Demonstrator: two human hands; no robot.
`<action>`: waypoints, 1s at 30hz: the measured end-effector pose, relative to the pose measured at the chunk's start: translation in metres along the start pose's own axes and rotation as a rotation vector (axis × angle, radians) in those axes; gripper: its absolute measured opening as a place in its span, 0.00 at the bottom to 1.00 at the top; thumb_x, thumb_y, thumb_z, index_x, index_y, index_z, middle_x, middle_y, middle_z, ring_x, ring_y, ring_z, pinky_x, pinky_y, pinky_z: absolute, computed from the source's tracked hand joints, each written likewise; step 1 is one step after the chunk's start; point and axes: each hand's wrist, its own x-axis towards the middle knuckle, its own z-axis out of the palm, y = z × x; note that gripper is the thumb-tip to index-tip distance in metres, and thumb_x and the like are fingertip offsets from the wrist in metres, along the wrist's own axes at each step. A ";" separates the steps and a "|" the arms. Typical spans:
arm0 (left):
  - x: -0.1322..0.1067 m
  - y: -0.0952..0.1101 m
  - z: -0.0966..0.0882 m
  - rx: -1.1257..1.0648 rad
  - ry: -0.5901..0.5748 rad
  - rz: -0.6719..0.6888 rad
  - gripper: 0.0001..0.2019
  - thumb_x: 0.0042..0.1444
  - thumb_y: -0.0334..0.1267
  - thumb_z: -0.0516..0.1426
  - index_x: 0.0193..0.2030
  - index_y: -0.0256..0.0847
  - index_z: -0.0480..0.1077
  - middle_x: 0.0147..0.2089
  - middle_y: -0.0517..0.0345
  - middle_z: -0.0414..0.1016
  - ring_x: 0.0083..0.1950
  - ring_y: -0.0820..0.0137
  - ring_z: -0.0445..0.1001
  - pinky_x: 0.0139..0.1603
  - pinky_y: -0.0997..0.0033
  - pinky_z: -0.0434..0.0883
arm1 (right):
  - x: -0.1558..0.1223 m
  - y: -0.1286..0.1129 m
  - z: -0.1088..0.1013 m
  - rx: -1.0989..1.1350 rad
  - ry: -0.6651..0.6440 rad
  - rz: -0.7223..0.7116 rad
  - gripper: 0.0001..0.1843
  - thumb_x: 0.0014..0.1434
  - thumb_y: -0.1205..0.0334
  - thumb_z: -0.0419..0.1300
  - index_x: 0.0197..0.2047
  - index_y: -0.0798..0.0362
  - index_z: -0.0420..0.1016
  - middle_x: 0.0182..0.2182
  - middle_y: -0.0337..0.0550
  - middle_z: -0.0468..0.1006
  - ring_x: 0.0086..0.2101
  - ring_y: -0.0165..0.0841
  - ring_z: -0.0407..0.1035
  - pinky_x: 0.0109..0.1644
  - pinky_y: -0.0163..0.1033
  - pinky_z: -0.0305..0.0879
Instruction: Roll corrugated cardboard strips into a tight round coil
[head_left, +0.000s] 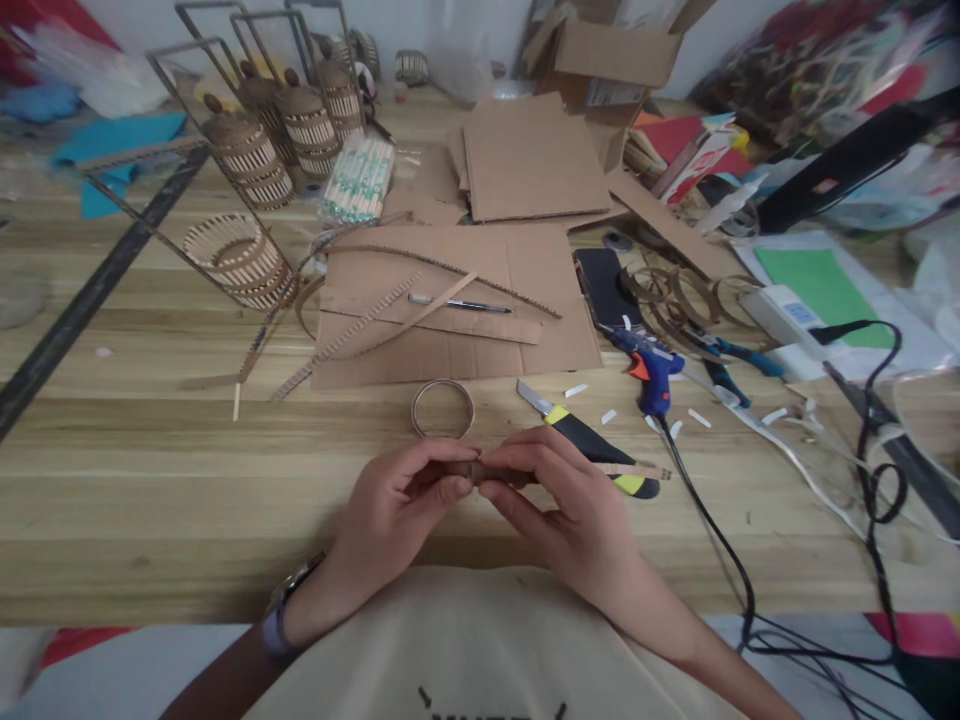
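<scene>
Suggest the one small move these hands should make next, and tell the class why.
Probably the left hand and right hand should bring the brown piece beside the ring to compare the two: both hands pinch the piece between thumbs and fingers, and the ring lies on the table just beyond them, within easy reach.

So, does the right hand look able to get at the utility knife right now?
Probably yes: the utility knife lies just beyond the right hand. A thin strip crosses it, though, and that hand is busy pinching a brown piece.
</scene>
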 end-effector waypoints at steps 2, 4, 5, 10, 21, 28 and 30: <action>0.000 0.000 0.001 -0.010 0.005 0.004 0.06 0.60 0.36 0.63 0.44 0.44 0.80 0.43 0.58 0.86 0.43 0.67 0.83 0.41 0.74 0.79 | 0.000 0.000 0.000 -0.001 0.005 0.001 0.05 0.67 0.65 0.61 0.46 0.49 0.77 0.37 0.43 0.80 0.37 0.33 0.77 0.38 0.36 0.77; 0.000 0.001 0.001 -0.029 0.006 -0.006 0.07 0.59 0.35 0.64 0.43 0.44 0.81 0.44 0.57 0.86 0.44 0.66 0.84 0.42 0.73 0.80 | 0.000 0.001 0.001 -0.001 0.016 -0.008 0.05 0.66 0.65 0.62 0.45 0.49 0.77 0.37 0.43 0.80 0.37 0.33 0.77 0.38 0.37 0.78; 0.000 0.001 0.001 -0.041 0.007 -0.014 0.07 0.58 0.34 0.64 0.43 0.44 0.81 0.45 0.57 0.86 0.45 0.66 0.84 0.42 0.72 0.80 | 0.000 0.001 0.001 -0.003 0.024 -0.015 0.05 0.66 0.65 0.62 0.45 0.49 0.77 0.37 0.43 0.80 0.37 0.33 0.77 0.38 0.38 0.78; 0.001 0.003 0.002 -0.086 0.015 -0.037 0.07 0.55 0.35 0.66 0.41 0.44 0.81 0.45 0.56 0.86 0.46 0.64 0.84 0.45 0.70 0.81 | -0.001 0.001 0.001 -0.057 0.037 -0.054 0.05 0.66 0.67 0.61 0.45 0.50 0.77 0.38 0.44 0.80 0.38 0.33 0.77 0.39 0.38 0.78; 0.001 0.005 0.007 -0.149 0.011 -0.070 0.04 0.56 0.37 0.65 0.38 0.42 0.80 0.45 0.54 0.87 0.45 0.64 0.85 0.41 0.72 0.81 | -0.005 0.001 0.005 -0.209 0.102 -0.165 0.04 0.66 0.66 0.63 0.43 0.51 0.79 0.37 0.45 0.79 0.37 0.34 0.75 0.39 0.41 0.74; 0.000 0.008 0.008 -0.105 0.055 -0.135 0.05 0.56 0.37 0.62 0.37 0.40 0.78 0.38 0.54 0.86 0.38 0.65 0.84 0.39 0.68 0.82 | -0.013 0.010 0.009 -0.289 0.152 -0.165 0.10 0.66 0.63 0.64 0.49 0.45 0.83 0.31 0.41 0.72 0.31 0.32 0.69 0.33 0.40 0.67; 0.000 0.008 0.007 -0.130 0.058 -0.125 0.05 0.56 0.36 0.62 0.38 0.40 0.77 0.36 0.56 0.86 0.37 0.66 0.84 0.40 0.69 0.82 | -0.014 0.012 0.010 -0.260 0.158 -0.159 0.13 0.66 0.65 0.63 0.52 0.45 0.81 0.32 0.41 0.73 0.31 0.32 0.69 0.33 0.40 0.68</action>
